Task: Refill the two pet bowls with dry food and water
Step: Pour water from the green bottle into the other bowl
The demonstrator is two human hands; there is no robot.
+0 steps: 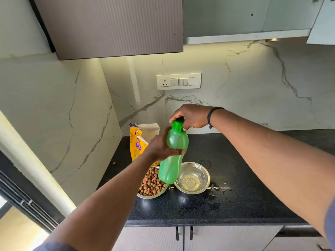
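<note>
My left hand (pixel 161 146) grips the middle of a green plastic water bottle (pixel 174 156), held upright above the counter. My right hand (pixel 192 115) closes over the bottle's green cap (pixel 177 125). Below the bottle stand two steel bowls side by side. The left bowl (pixel 145 196) is full of brown dry kibble (pixel 151 183) and partly hidden by the bottle. The right bowl (pixel 205 186) holds a little clear water. A yellow pet food bag (pixel 136 142) stands open behind the bowls, against the wall.
The black granite counter (pixel 235 205) has water splashes right of the water bowl and one stray kibble (pixel 114 163) at the left. A marble wall closes the left side. A dark overhead cabinet (pixel 112 26) hangs above. A switch panel (pixel 179 81) is on the back wall.
</note>
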